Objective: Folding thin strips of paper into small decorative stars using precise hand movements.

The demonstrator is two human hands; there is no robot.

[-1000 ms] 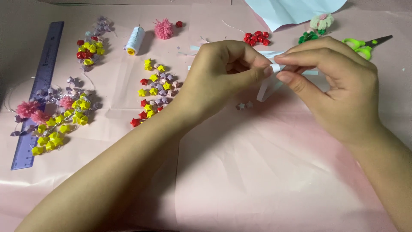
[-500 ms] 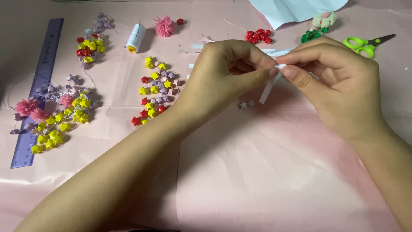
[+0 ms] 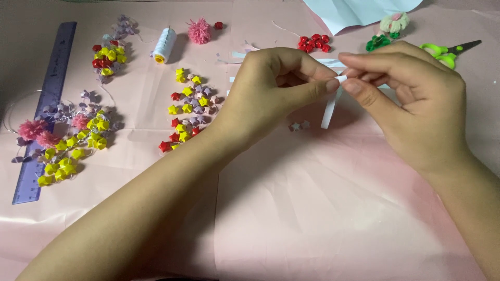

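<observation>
My left hand (image 3: 271,91) and my right hand (image 3: 411,99) meet above the pink sheet (image 3: 312,208), both pinching the top end of a narrow white paper strip (image 3: 329,109). The strip hangs down between the thumbs, its lower end near the sheet. A tiny pale folded star (image 3: 297,126) lies just below my left hand. To the left of that hand sits a pile of small yellow, red and lilac paper stars (image 3: 187,109).
A purple ruler (image 3: 47,104) lies along the left edge beside strung stars and pink pompoms (image 3: 62,140). At the back are a white thread spool (image 3: 164,44), a pink pompom (image 3: 199,30), red stars (image 3: 313,42), green stars (image 3: 378,41), green scissors (image 3: 442,50) and light blue paper (image 3: 359,10).
The strip has swung from lying sideways between my hands to hanging down. My fingers have drawn closer at its top end.
</observation>
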